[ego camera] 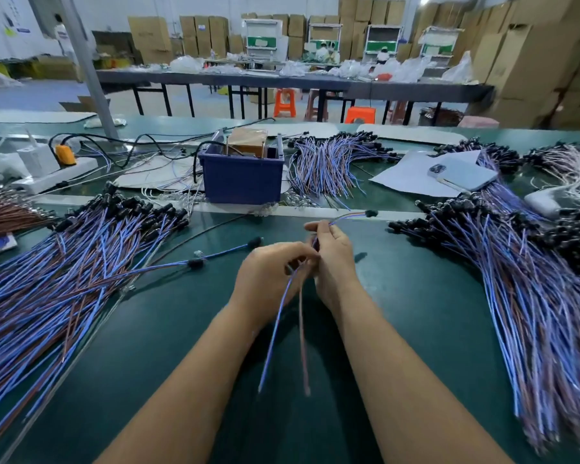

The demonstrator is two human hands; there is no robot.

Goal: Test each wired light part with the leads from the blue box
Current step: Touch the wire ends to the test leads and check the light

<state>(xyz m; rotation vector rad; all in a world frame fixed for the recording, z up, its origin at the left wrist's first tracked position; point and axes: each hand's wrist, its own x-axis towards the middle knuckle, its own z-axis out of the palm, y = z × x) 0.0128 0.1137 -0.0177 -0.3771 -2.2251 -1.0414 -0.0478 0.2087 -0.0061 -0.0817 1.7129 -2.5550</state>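
My left hand (pixel 272 272) and my right hand (pixel 332 259) meet over the middle of the green table (pixel 399 296). My left hand pinches the blue and brown wires (pixel 282 316) that hang down toward me. My right hand grips a wired light part (pixel 370 214) whose black head sticks out to the upper right. The blue box (pixel 243 177) stands behind the hands, with a dark lead (pixel 195 237) running from it across the table. The contact between wire ends and lead is hidden by my fingers.
Big heaps of wired parts lie at the left (pixel 81 262) and at the right (pixel 533 296), another bundle (pixel 329 162) behind. Two single parts (pixel 195 262) lie left of my hands. A phone (pixel 462 174) on paper, a power strip (pixel 54 175), benches and boxes stand behind.
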